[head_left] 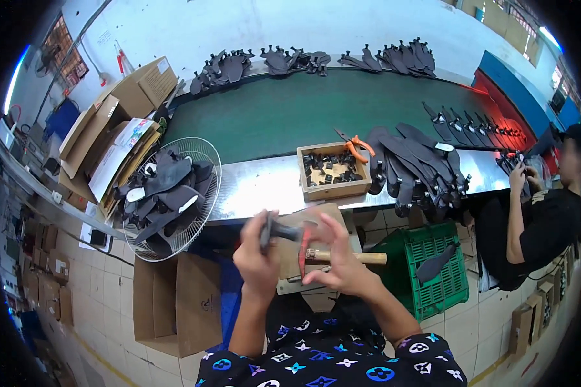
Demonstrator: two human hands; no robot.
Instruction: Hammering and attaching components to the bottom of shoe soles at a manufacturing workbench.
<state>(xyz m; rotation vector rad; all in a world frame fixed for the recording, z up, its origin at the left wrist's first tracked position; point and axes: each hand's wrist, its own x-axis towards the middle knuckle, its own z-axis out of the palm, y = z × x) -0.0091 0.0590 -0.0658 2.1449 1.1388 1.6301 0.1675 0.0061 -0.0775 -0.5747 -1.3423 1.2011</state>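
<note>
Here, left hand gripping one dark piece, right hand pinching its end — one hammer beneath.

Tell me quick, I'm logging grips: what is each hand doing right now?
Left hand: closed on a dark sandal piece.
Right hand: fingers curled at the same piece, above a hammer.

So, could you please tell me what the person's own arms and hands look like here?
Both forearms are bare, with no gloves on the left hand or the right hand. No watch, ring or bracelet shows. The only clothing visible is a dark short-sleeved top patterned with blue, white and purple star, flower and ring shapes.
</note>
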